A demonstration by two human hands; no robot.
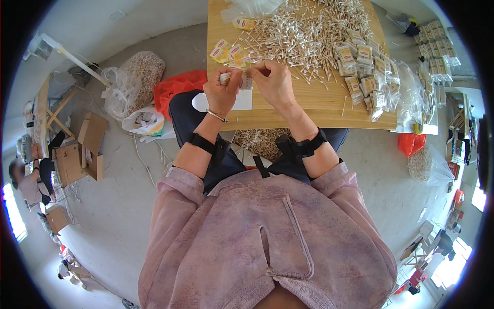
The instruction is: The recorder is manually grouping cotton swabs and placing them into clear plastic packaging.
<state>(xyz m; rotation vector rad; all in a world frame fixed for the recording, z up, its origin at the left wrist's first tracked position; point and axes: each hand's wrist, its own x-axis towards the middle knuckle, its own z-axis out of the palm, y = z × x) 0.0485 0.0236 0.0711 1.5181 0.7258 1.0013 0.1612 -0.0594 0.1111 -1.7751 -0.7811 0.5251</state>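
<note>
Over the table's near edge, my left hand (222, 93) is closed round a small bundle of cotton swabs (225, 79), whose white tips show beside the thumb. My right hand (277, 85) is close beside it, thumb and forefinger pinched at the bundle's far right side. What lies between those fingertips is too small to make out. Yellow-and-white printed cards (221, 51) lie just beyond my left hand. A large heap of loose cotton swabs (309, 38) covers the far part of the wooden table (319, 113). Filled small clear packs (364, 54) are piled at the right.
Clear plastic bags (410, 92) hang at the table's right edge. On the floor at left stand a big bag of swabs (143, 72), a red bag (177, 87) and an open cardboard box (92, 147). Another person (33, 180) sits far left. A swab-filled bag (429, 165) is at right.
</note>
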